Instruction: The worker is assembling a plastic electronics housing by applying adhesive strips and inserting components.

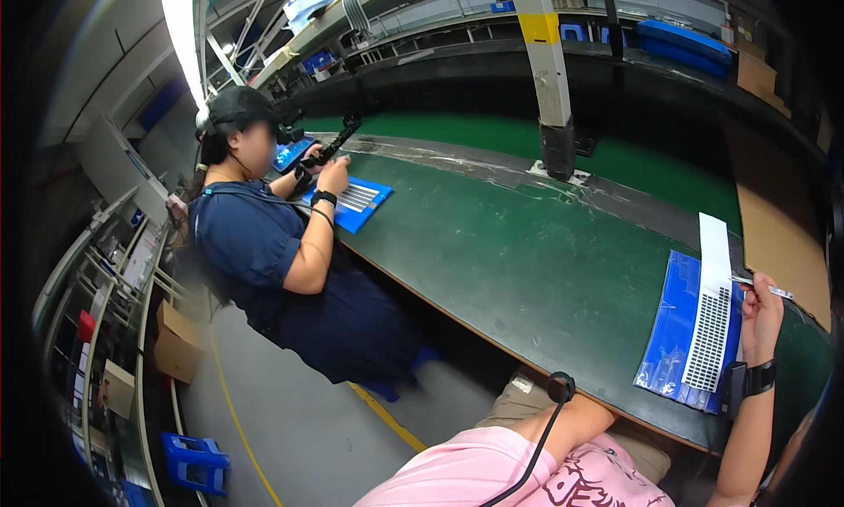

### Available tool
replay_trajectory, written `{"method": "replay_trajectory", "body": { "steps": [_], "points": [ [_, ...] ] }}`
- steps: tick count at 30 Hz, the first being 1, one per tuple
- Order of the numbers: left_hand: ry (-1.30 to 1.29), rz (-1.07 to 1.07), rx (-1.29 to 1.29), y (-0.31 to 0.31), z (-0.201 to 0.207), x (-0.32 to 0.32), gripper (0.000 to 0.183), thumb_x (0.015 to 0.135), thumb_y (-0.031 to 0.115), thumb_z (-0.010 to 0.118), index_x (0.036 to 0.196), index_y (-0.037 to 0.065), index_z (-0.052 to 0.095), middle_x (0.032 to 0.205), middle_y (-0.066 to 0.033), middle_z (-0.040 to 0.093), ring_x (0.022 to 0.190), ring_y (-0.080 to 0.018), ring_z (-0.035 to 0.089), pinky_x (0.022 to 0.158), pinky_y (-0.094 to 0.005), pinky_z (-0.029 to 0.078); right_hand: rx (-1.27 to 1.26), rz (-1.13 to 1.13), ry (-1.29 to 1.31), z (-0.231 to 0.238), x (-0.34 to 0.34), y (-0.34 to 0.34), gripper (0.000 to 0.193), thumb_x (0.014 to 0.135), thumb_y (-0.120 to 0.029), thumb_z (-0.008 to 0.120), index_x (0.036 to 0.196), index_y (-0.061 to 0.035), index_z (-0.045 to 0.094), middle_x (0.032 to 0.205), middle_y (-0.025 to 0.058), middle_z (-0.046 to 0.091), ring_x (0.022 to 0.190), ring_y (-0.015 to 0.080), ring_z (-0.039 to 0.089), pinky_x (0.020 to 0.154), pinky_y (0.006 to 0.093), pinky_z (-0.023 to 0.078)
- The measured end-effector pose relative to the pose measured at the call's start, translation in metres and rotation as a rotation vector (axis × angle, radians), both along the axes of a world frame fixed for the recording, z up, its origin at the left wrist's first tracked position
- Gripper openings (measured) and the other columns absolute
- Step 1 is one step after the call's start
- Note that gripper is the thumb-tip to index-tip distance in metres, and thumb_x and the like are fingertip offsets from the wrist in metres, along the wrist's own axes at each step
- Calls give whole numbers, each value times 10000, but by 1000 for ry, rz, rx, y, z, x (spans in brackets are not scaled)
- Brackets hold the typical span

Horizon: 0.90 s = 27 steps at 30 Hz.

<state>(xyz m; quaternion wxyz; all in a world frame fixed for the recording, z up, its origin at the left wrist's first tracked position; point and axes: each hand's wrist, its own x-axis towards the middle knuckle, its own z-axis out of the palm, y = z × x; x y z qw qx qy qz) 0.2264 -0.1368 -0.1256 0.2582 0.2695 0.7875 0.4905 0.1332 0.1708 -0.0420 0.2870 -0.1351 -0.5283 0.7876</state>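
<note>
My right hand (760,312), with a black band at its wrist, is closed around silver tweezers (779,291). The tweezers' tips point left, towards the edge of a long white strip sheet (714,313). Rows of small dark cells cover the sheet's near part; its far part is plain white. Under the sheet lies a blue board (666,331) with clear tape along its near edge. My left forearm (580,423) reaches to the table's front edge, and the hand at its end is hidden.
A green worktable (492,252) runs away to the left. At its far end a co-worker (255,208) in dark blue handles something small over a blue board (360,206). A white post (545,76) rises behind the table. Cardboard (778,208) lies at right; a blue stool (195,461) stands on the floor.
</note>
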Motion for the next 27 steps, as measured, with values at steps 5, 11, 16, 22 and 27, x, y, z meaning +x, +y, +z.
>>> {"method": "replay_trajectory", "body": {
  "steps": [5,11,16,22,27],
  "points": [
    [13,-62,-36,5,-11,-22,315,853,207,445,1075,4,540,1056,-238,564,976,-341,557,841,-397,451,10,-10,-29,-4,-8,0,103,861,-81,543,928,-8,569,722,77,602,545,39,471,440,140,335],
    [26,-193,-111,25,-17,-49,311,862,203,421,1066,3,546,1054,-233,568,977,-338,557,841,-386,452,9,-8,-15,-2,-6,12,133,871,-100,539,950,5,557,727,75,589,556,39,463,449,142,350],
    [253,-476,-133,23,5,-66,323,892,183,364,1126,13,508,1151,-220,521,1056,-338,510,894,-370,411,-12,-27,75,26,5,3,134,871,-102,539,941,11,550,725,82,583,551,40,461,455,143,348],
    [-196,-831,-298,-75,96,-92,358,843,75,400,1179,-38,448,1153,-226,512,1067,-333,497,909,-365,382,-36,32,132,52,22,-18,130,870,-108,531,932,6,528,738,77,575,543,29,434,447,139,319],
    [-495,-766,190,-68,174,-149,310,896,158,492,1150,-19,489,1009,-134,600,844,-212,603,770,-327,466,14,-22,147,67,35,-36,117,864,-113,539,925,-16,513,741,83,586,503,33,419,440,138,309]
  ]
}}
